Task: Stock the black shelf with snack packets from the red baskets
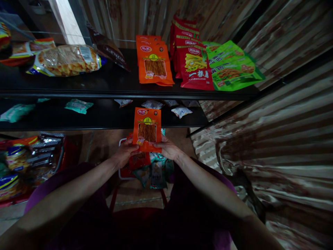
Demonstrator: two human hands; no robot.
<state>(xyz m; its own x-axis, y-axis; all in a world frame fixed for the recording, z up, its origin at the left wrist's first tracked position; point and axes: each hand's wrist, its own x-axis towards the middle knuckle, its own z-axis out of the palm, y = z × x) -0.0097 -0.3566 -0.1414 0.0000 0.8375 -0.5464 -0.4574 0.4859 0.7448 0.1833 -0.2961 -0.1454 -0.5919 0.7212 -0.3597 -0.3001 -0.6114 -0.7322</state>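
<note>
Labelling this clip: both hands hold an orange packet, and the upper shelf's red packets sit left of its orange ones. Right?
No: the head view shows red packets right of orange ones. Left hand and right hand do hold an orange packet.

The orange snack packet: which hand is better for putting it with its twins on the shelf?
Probably the right hand, by a little. It and the left hand hold the bottom corners of the orange snack packet, but the matching packets on the upper shelf are slightly rightward.
</note>
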